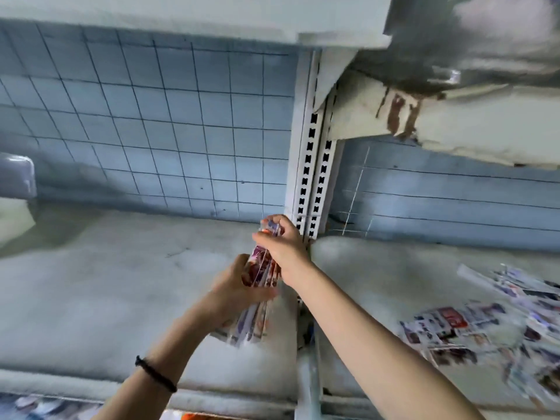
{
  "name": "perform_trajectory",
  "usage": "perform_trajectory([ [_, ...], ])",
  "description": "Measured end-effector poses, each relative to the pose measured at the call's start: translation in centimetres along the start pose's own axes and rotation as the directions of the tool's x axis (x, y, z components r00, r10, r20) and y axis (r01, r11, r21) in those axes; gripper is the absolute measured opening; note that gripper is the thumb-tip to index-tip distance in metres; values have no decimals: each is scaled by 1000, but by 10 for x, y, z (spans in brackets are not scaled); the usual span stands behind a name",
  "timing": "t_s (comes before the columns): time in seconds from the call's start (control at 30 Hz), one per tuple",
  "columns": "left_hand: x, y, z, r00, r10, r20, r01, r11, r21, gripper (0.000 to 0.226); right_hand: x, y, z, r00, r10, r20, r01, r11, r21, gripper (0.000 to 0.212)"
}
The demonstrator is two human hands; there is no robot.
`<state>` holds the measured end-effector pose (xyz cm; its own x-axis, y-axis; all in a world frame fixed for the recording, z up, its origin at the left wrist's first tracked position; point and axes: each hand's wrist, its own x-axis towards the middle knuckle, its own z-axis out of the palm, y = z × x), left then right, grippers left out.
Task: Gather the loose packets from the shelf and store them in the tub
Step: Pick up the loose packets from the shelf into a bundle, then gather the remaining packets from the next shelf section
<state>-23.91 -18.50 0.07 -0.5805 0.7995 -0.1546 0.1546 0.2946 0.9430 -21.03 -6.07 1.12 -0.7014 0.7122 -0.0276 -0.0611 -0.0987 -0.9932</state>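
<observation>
Black wristband (156, 374) is worn on the near left arm. Packets (263, 269) are gripped as a bundle by the left hand (233, 284) and right hand (288, 247) over the shelf (121, 283), just before the slotted post (312, 165). Blurred printed papers (472, 331) are strewn right of it.

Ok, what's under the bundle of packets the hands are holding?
Bare grey shelf shows under the bundle, which the left hand and right hand grip. The patch directly beneath its lower end is covered by the bundle itself.
</observation>
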Motion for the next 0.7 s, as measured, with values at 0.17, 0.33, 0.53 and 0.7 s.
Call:
perform_trajectory([
  [0.17, 4, -30, -35, 994, 14, -109, -1, 992, 123, 61, 12, 15, 39, 998, 49, 48, -46, 997, -59, 27],
  [0.33, 11, -49, -55, 969, 6, -248, 61, 963, 261, 88, 23, 39, 54, 998, -11, 54, 27, 956, -292, 36],
  [0.53, 12, -59, -60, 964, 68, -256, 98, 805, 585, 83, 23, 58, 50, 964, -250, 90, 251, 745, -618, 25],
  [0.7, 6, -54, -65, 957, 153, -247, 65, 716, 695, 84, 15, 54, 44, 963, -235, 133, 263, 704, -659, 30],
])
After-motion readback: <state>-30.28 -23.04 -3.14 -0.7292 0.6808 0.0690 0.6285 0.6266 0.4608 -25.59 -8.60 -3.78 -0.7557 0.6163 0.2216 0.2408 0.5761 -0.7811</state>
